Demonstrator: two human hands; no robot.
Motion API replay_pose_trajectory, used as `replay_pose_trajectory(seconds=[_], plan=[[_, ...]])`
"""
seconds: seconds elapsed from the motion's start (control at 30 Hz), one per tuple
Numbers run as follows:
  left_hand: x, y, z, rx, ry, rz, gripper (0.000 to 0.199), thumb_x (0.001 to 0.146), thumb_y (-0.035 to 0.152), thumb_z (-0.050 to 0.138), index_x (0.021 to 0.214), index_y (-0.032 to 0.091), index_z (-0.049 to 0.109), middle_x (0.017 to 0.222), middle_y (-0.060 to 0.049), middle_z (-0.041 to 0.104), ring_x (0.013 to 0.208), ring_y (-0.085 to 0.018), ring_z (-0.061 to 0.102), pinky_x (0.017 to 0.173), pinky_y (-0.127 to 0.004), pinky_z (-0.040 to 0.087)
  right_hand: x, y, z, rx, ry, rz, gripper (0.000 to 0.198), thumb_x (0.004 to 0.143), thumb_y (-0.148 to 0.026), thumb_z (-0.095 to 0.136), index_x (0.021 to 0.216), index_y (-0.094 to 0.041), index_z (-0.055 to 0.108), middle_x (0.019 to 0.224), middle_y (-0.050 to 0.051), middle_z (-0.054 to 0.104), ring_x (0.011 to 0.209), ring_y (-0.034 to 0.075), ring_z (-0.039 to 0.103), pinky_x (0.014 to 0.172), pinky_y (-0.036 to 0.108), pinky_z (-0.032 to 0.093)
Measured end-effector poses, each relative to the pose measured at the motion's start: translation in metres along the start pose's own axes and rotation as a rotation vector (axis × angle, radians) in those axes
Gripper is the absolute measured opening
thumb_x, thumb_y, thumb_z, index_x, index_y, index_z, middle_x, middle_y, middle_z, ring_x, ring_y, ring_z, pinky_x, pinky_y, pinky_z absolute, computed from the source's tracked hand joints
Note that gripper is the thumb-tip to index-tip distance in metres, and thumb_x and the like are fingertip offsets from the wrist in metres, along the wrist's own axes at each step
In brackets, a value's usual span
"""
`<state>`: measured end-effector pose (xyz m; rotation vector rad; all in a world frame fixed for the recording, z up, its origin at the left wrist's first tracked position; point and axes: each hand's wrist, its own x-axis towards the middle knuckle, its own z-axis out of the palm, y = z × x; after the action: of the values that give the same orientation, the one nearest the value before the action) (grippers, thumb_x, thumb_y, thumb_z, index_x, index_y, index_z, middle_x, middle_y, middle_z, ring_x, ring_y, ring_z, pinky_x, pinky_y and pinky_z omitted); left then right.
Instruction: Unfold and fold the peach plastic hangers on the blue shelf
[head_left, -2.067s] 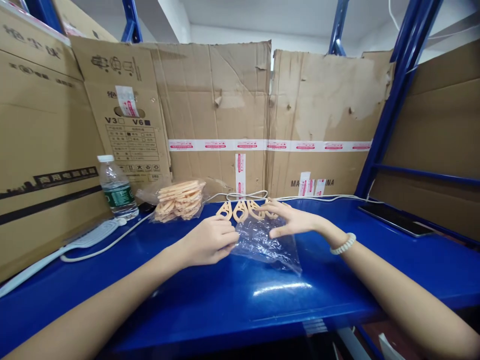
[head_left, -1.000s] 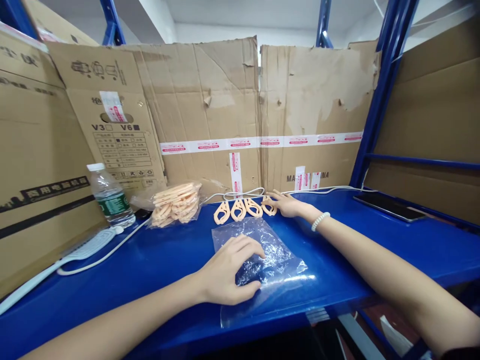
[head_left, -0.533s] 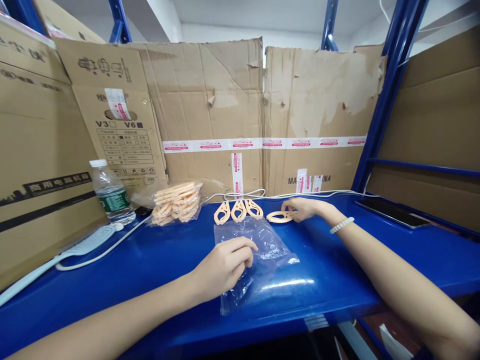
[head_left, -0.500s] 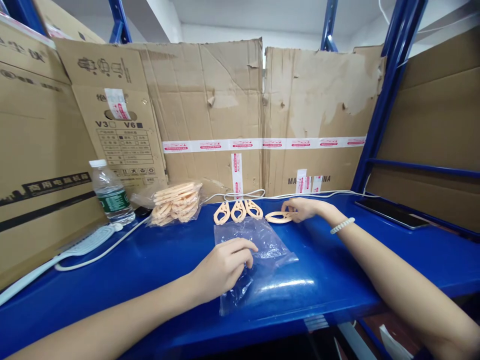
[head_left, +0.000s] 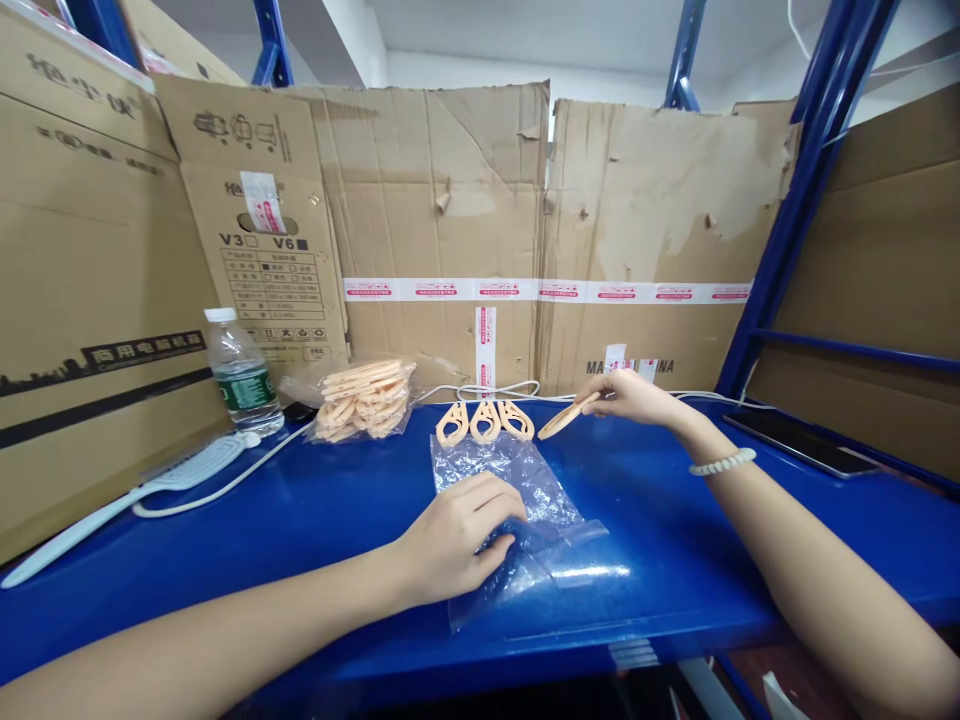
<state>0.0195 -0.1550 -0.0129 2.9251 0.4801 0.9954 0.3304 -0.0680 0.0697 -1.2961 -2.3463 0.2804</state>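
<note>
My right hand (head_left: 628, 396) pinches one peach plastic clothes peg (head_left: 566, 416) by its end, tilted with its lower end close to the blue tabletop. Just left of it, three matching clothes pegs (head_left: 485, 423) lie side by side in a row. A clear plastic bag (head_left: 551, 495) lies flat in front of this row. Over the bag rests my left hand (head_left: 465, 530), its fingers loosely curved and the thumb apart, with nothing visibly gripped. Farther left, a heap of more peach pegs (head_left: 367, 400) sits in clear plastic.
A water bottle (head_left: 244, 380) and a pale hairbrush (head_left: 180, 466) are at the left. White cable (head_left: 495, 389) runs along the back beneath cardboard panels (head_left: 442, 230). A dark flat phone or tablet (head_left: 799, 445) lies at the right, near the blue shelf post (head_left: 780, 220).
My right hand has raised and tilted the peg, which was lying nearly flat before. My left hand has spread its thumb and shifted slightly over the bag. The view has turned slightly left.
</note>
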Motion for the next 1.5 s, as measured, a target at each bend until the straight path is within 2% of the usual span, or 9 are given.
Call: replay_pose_trajectory(seconds=[0.1,0.3,0.4,0.5,0.83,1.0,1.13,1.27,1.5], plan=[[-0.002,-0.002,0.0,-0.011,-0.014,-0.018,0.027,0.081,0.004,0.05,0.104,0.017,0.055,0.103,-0.007,0.063,0.097,-0.019,0.057,0.087,-0.035,0.048,0.001,-0.011,0.003,0.04,0.13,-0.041,0.023,0.079,-0.035,0.061,0.082,-0.014,0.07,0.074,0.006,0.07,0.064,0.015,0.062,0.061,0.024,0.046],[-0.001,-0.004,0.001,-0.124,0.006,-0.117,0.034,0.077,-0.001,0.046,0.104,0.018,0.055,0.103,-0.006,0.061,0.097,-0.019,0.056,0.087,-0.034,0.048,-0.013,-0.047,0.002,0.356,0.39,-0.139,0.029,0.074,-0.041,0.072,0.084,-0.013,0.066,0.063,0.003,0.064,0.048,0.01,0.054,0.044,0.022,0.041],[0.0,-0.004,0.001,-0.161,0.029,-0.168,0.037,0.074,-0.002,0.045,0.102,0.018,0.055,0.101,-0.005,0.061,0.096,-0.019,0.057,0.086,-0.033,0.048,-0.026,-0.072,0.002,0.518,0.392,-0.264,0.027,0.071,-0.035,0.077,0.084,-0.015,0.064,0.065,0.002,0.064,0.05,0.01,0.056,0.043,0.02,0.044],[0.0,-0.004,0.001,-0.174,0.062,-0.191,0.037,0.071,-0.004,0.046,0.099,0.018,0.055,0.099,-0.005,0.061,0.095,-0.019,0.057,0.085,-0.033,0.048,-0.039,-0.091,0.006,0.536,0.286,-0.414,0.02,0.072,-0.029,0.077,0.08,-0.016,0.063,0.068,0.002,0.064,0.055,0.011,0.06,0.048,0.021,0.048],[0.001,-0.003,0.0,-0.124,0.148,-0.183,0.042,0.07,-0.005,0.044,0.105,0.016,0.054,0.099,-0.007,0.061,0.094,-0.02,0.057,0.082,-0.033,0.049,-0.052,-0.118,0.046,-0.174,0.109,-0.744,0.018,0.097,-0.025,0.045,0.088,-0.016,0.058,0.077,0.002,0.058,0.059,0.008,0.048,0.053,0.022,0.035],[0.001,-0.003,0.0,-0.118,0.152,-0.154,0.044,0.072,-0.006,0.042,0.107,0.017,0.054,0.103,-0.007,0.061,0.099,-0.02,0.057,0.087,-0.034,0.049,-0.047,-0.118,0.069,-0.609,0.136,-0.818,0.021,0.093,-0.007,0.038,0.083,-0.015,0.054,0.079,0.003,0.055,0.056,0.01,0.043,0.049,0.026,0.029],[0.001,-0.003,0.001,-0.109,0.105,-0.158,0.046,0.074,-0.004,0.043,0.114,0.018,0.052,0.11,-0.008,0.061,0.104,-0.021,0.055,0.092,-0.037,0.048,-0.042,-0.115,0.084,-0.782,0.125,-0.772,0.019,0.088,-0.005,0.044,0.076,-0.015,0.055,0.078,0.005,0.057,0.057,0.012,0.051,0.047,0.026,0.034],[0.002,-0.003,0.001,-0.112,0.027,-0.187,0.049,0.073,0.0,0.047,0.119,0.018,0.051,0.117,-0.008,0.059,0.109,-0.022,0.054,0.097,-0.039,0.046,-0.044,-0.112,0.092,-0.916,0.072,-0.614,0.013,0.079,-0.003,0.054,0.081,-0.011,0.064,0.077,0.009,0.06,0.058,0.017,0.059,0.047,0.027,0.042],[0.003,-0.003,-0.001,-0.084,-0.086,-0.21,0.049,0.078,0.006,0.048,0.125,0.02,0.049,0.126,-0.01,0.055,0.117,-0.025,0.049,0.103,-0.045,0.041,-0.044,-0.111,0.093,-0.903,0.0,-0.45,0.016,0.082,-0.007,0.058,0.091,-0.011,0.07,0.096,0.018,0.065,0.087,0.025,0.064,0.057,0.026,0.05]])
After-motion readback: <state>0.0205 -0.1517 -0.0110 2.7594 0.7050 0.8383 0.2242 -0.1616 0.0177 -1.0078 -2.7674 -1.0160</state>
